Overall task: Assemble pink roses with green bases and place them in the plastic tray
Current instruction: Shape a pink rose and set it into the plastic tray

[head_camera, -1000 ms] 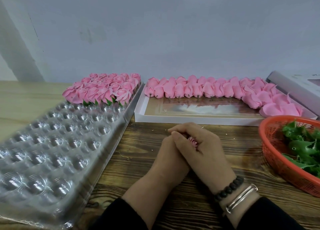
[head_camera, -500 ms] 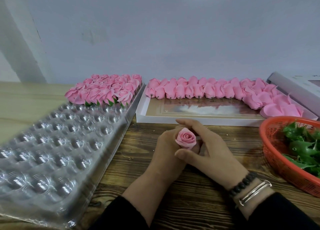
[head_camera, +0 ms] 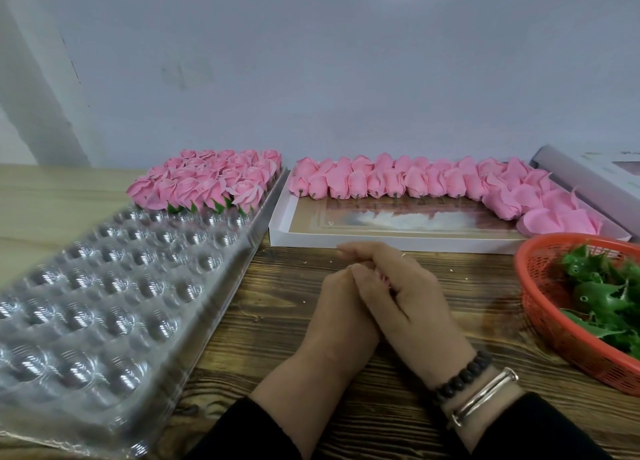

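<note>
- The clear plastic tray (head_camera: 104, 321) lies at the left on the table (head_camera: 284, 373), its moulded round cups glossy and ribbed; only the far rows hold finished roses (head_camera: 211, 182), pink heads with green leaf tips showing under the nearest row.
- A flat white box (head_camera: 381, 240) with a shiny brown floor sits behind the hands; bare pink rose heads (head_camera: 398, 180) lie along its far edge and pile up at its right end, short stubs pointing forward.
- An orange mesh basket (head_camera: 547, 307) at the right holds spiky green bases (head_camera: 602, 293).
- The left hand (head_camera: 339, 314) and right hand (head_camera: 408, 300) are pressed together over the dark wood-grain table, the right folded over the left, fingers curled around a rose (head_camera: 383, 279); only a sliver of pink shows between them.
- The right wrist wears a dark bead bracelet (head_camera: 464, 373) and a silver bangle (head_camera: 485, 397); both sleeves are black.
</note>
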